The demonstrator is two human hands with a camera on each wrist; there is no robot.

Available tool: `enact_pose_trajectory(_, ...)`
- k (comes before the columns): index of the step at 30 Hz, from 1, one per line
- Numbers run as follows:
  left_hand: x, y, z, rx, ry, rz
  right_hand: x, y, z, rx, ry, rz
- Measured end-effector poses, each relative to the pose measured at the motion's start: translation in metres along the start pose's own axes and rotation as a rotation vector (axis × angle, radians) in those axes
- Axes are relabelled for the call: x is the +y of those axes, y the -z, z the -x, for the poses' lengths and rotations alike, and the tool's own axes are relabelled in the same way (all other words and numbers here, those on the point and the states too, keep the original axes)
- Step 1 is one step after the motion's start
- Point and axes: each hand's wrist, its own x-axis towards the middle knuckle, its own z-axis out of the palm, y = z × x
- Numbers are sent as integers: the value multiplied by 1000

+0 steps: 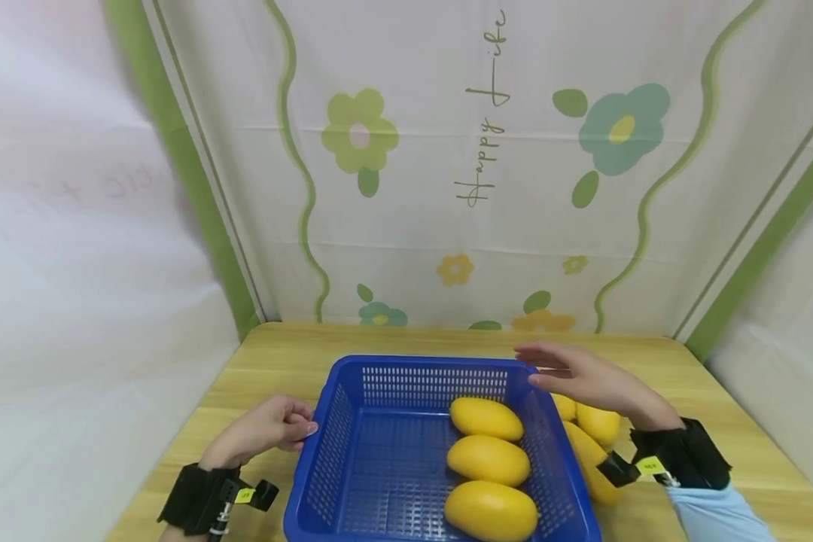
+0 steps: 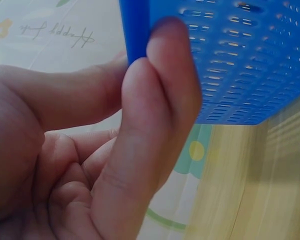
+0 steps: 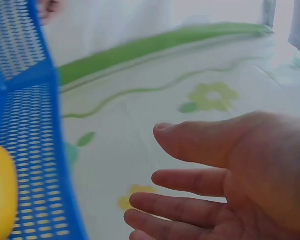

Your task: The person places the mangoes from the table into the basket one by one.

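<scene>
A blue plastic basket [image 1: 400, 482] with slotted walls stands on the table, and three yellow mangoes [image 1: 489, 461] lie in a row along its right side. My left hand [image 1: 267, 430] pinches the basket's left rim between thumb and fingers; the left wrist view shows the fingertips [image 2: 172, 55] against the outer wall. Over the basket's far right corner my right hand [image 1: 583, 376] hovers with fingers extended and nothing in it. Beneath that hand, outside the basket's right wall, several more mangoes [image 1: 599, 425] lie on the table, partly hidden by the wall and the wrist.
The wooden table [image 1: 298, 350] reaches back to a white curtain [image 1: 406, 211] printed with flowers and lettering. White fabric also hangs along the left and right sides. Each wrist carries a black strap [image 1: 684, 452] with a small camera.
</scene>
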Motion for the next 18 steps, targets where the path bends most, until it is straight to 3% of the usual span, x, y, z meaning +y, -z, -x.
enact_pose_trajectory(11, -1, 2, -4, -20, -2, -10, 32, 9, 33, 206, -142, -139)
enact_pose_trajectory(18, -1, 3, -4, -30, 9, -8, 67, 15, 44, 267, -227, -83)
